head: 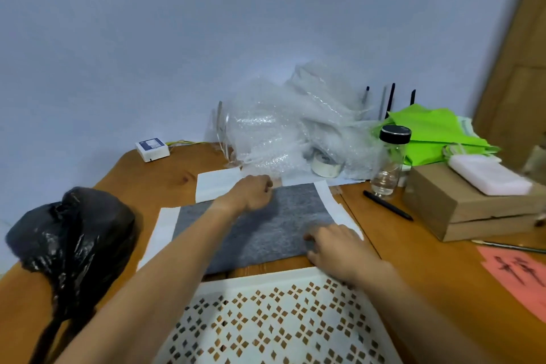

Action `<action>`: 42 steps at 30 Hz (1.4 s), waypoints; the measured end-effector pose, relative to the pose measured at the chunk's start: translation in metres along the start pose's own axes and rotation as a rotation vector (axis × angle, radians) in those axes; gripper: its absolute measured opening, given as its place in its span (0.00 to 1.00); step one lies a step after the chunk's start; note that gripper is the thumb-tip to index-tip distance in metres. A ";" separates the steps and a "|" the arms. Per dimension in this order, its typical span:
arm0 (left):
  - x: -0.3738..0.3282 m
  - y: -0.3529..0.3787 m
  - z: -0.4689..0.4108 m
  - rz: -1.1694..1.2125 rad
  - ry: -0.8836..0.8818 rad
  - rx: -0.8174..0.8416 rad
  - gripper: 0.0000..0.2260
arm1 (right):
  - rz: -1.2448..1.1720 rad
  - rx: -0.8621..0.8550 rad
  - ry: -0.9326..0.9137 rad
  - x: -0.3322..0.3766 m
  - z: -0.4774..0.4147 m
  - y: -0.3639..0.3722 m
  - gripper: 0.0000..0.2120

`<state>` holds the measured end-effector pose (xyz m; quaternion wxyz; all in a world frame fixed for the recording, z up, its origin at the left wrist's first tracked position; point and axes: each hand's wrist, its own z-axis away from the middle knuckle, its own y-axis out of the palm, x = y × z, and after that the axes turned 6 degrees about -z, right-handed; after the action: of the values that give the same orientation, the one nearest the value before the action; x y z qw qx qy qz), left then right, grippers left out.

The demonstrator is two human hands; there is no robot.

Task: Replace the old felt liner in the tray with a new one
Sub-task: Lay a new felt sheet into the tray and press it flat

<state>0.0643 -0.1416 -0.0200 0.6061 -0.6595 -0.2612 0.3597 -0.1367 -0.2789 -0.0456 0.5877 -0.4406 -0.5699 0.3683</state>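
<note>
A grey felt sheet (274, 230) lies flat on white paper (218, 186) in the middle of the wooden table. My left hand (254, 192) is at the felt's far edge, fingers curled and pinching that edge. My right hand (334, 245) rests on the felt's near right corner, fingers bent against it. A white tray (266, 281) with a diamond-pattern perforated bottom sits near me, just in front of the felt. No liner shows in the tray.
A black plastic bag (74, 242) sits at left. Bubble wrap (295, 127), a tape roll (326, 167), a glass jar (390, 159), a black pen (387, 205), cardboard boxes (461, 210), green cloth (437, 130) and pink paper (520, 275) crowd the back and right. A white adapter (152, 148) lies far left.
</note>
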 end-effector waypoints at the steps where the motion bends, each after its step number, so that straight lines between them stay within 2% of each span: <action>1: -0.007 0.006 -0.011 0.006 0.019 0.016 0.14 | 0.043 0.005 -0.005 -0.001 -0.003 0.003 0.13; 4: -0.021 0.020 -0.034 0.025 0.045 0.068 0.15 | 0.156 0.003 -0.067 -0.005 -0.011 0.010 0.10; 8: -0.032 0.028 -0.056 -0.029 0.045 0.069 0.19 | 0.206 -0.021 -0.134 -0.014 -0.015 0.018 0.12; 13: -0.032 0.022 -0.077 -0.017 0.003 0.146 0.17 | 0.171 -0.054 -0.167 -0.019 -0.018 0.022 0.14; 18: -0.022 0.013 -0.082 0.136 -0.093 0.261 0.16 | 0.109 -0.084 -0.165 -0.017 -0.013 0.018 0.12; 21: -0.019 0.006 -0.079 0.265 -0.113 0.266 0.12 | 0.057 -0.118 -0.121 -0.015 -0.009 0.016 0.10; 23: -0.016 0.000 -0.076 0.361 -0.138 0.254 0.14 | 0.009 -0.160 -0.089 -0.013 -0.004 0.014 0.10; 26: -0.011 -0.006 -0.071 0.470 -0.159 0.231 0.10 | -0.123 -0.234 -0.028 -0.009 0.002 0.012 0.08; 29: -0.005 -0.007 -0.069 0.583 -0.182 0.164 0.09 | -0.369 -0.243 0.056 -0.003 0.006 0.014 0.06; 33: 0.001 -0.001 -0.067 0.680 -0.200 0.103 0.10 | -0.628 0.020 0.215 0.010 0.007 0.015 0.26; 35: 0.003 0.004 -0.066 0.682 -0.199 0.067 0.12 | -0.653 0.056 0.246 0.013 0.006 0.017 0.30; 37: 0.003 0.009 -0.066 0.700 -0.192 0.023 0.12 | -0.657 -0.012 0.256 0.015 0.003 0.021 0.29; 39: 0.004 0.010 -0.067 0.744 -0.188 -0.016 0.09 | -0.742 -0.186 0.238 0.019 0.000 0.022 0.22; 42: 0.006 0.006 -0.065 0.834 -0.182 -0.058 0.09 | -1.137 -0.424 0.307 0.024 -0.009 0.019 0.12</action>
<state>0.1190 -0.1779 -0.0269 0.3643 -0.6911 -0.0348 0.6233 -0.1249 -0.2504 -0.0551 0.6667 -0.2237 -0.6849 -0.1907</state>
